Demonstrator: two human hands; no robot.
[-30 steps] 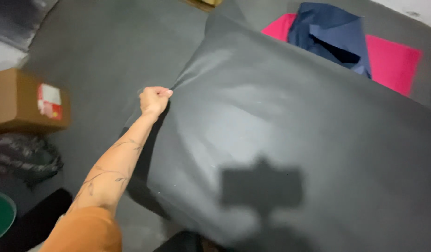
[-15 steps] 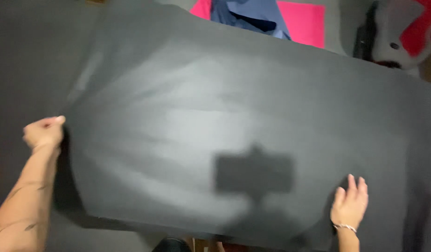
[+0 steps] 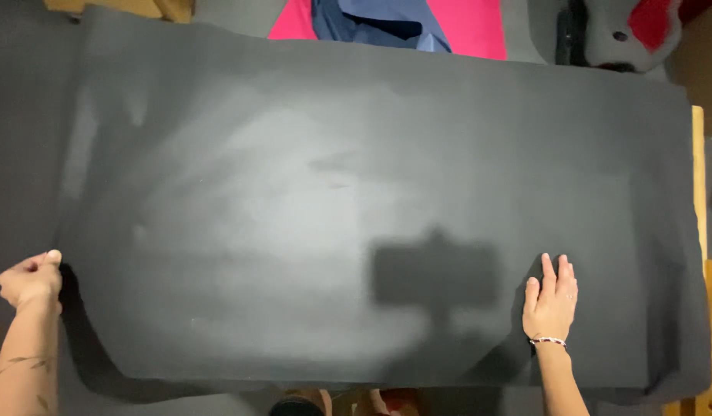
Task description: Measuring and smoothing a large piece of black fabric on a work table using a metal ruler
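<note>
A large dark grey sheet (image 3: 356, 192) of paper-like material lies spread out flat and fills most of the view. My left hand (image 3: 31, 279) pinches its lower left edge, fingers closed on the sheet. My right hand (image 3: 551, 300) rests flat on the sheet near its lower right, fingers together and pointing away from me. A rectangular shadow falls on the sheet just left of my right hand.
A bright pink sheet (image 3: 479, 29) with a dark blue garment (image 3: 379, 21) on it lies beyond the far edge. A grey and red object (image 3: 626, 31) sits at the top right. A wooden edge (image 3: 698, 192) shows along the right side.
The sheet has been pulled down flat and spread wider. My left hand has moved down and left with the sheet's edge. My right hand stays pressed on the lower right.
</note>
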